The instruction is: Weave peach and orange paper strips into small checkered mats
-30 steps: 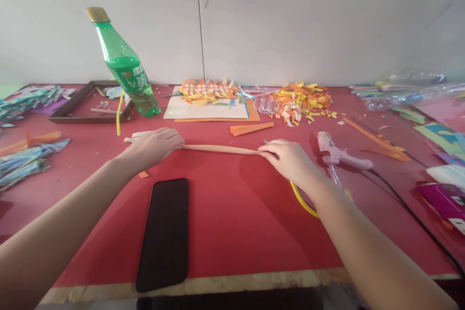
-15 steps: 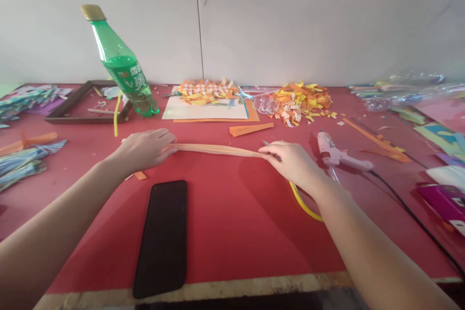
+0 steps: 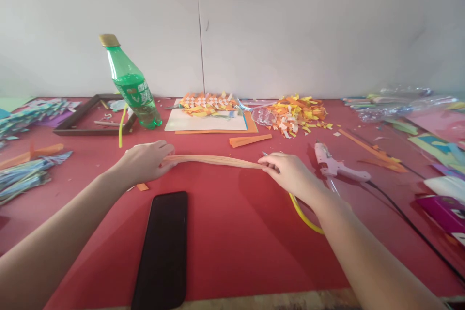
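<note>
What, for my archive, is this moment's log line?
Left hand: holding pale strips | right hand: pinching same strips | phone: on table

We can read no word or number with certainty. On the green bottle (image 3: 129, 82), near the worktop's (image 3: 232, 242) back edge and left of its middle, we see a label (image 3: 135, 95) with bold white characters, too blurred to make out. On the magenta object (image 3: 439, 210) toward the worktop's right edge, we see black and white marks, cut off and illegible.

two bare forearms (image 3: 78, 213), tapering to slim wrists (image 3: 115, 174), uncovered left hand (image 3: 145, 162), uncovered right hand (image 3: 289, 172), slender fingers (image 3: 167, 148)
</note>
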`<state>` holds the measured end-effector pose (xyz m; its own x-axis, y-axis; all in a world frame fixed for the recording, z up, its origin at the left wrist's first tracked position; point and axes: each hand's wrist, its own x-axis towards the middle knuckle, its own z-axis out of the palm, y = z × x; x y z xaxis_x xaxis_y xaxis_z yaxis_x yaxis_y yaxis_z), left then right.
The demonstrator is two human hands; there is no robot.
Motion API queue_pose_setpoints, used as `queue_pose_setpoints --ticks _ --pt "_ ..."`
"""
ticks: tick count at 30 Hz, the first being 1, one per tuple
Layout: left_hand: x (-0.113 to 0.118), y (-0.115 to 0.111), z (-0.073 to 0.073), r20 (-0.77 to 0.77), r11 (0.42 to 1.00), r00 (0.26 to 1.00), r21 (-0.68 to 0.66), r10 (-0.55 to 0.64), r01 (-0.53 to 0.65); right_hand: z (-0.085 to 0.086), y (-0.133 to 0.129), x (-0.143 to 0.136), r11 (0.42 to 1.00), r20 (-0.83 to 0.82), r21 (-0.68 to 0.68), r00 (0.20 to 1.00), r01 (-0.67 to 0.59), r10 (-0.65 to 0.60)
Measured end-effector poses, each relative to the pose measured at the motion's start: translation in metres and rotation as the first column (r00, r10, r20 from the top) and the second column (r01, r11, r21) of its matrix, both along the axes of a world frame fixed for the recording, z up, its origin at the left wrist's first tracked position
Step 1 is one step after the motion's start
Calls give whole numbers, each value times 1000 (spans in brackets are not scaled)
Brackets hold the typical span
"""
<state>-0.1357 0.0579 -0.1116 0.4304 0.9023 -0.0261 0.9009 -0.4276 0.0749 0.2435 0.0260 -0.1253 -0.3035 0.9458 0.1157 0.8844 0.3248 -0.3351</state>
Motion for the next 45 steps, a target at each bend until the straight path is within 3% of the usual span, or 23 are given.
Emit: queue_pose_setpoints --ticks 6,21,31,45 --pt "9 -2 6 -94 997 995 -61 31 -37 3 -2 -1 1000 23 -5 1000 -18 19" --pt "-1 4 0 -28 995 1000 -95 14 -17 0 -1 0 999 19 10 999 -31 30" --pt "5 2 5 -47 994 998 -106 37 -41 0 -1 1 999 37 0 998 -45 45" --pt "-2 3 -4 -24 994 997 -78 -76 74 -9 -1 1 998 64 28 997 -52 51"
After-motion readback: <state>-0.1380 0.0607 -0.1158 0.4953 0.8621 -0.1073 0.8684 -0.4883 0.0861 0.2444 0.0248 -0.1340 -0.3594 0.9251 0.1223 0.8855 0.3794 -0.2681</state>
